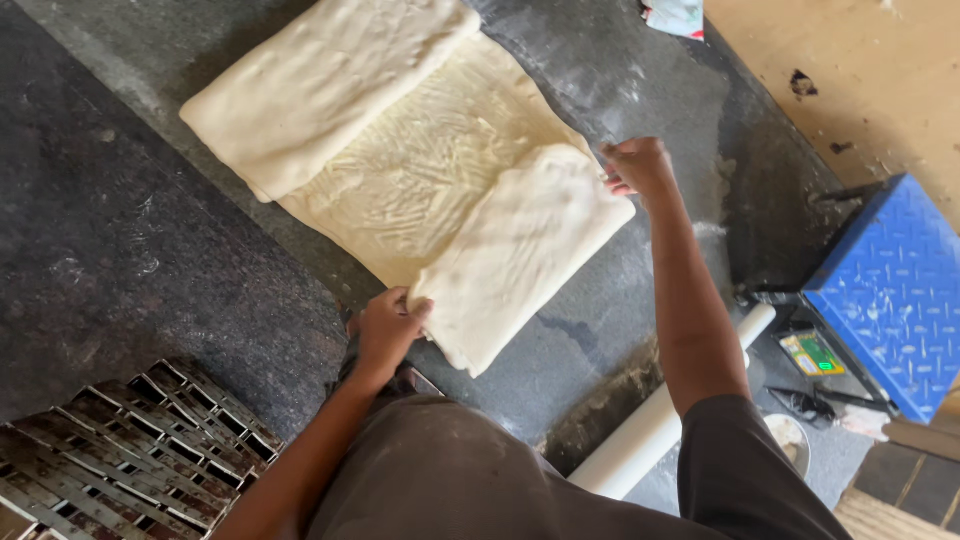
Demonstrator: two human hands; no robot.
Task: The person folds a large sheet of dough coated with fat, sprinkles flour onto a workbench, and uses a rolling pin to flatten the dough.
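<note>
A large pale sheet of dough lies on a dark stone counter. Its far end is folded over into a thick flap. The near end is folded over too, making a second flap. My left hand grips the near left corner of this flap. At the flap's far right corner, my right hand has its fingers curled on the dough edge. The buttered, streaked middle of the sheet shows between the two flaps.
A white rolling pin leans at the counter's near right edge. A blue scale with a small display stands on the right. Stacked dark metal tins sit at the lower left. A tan wall is at the upper right.
</note>
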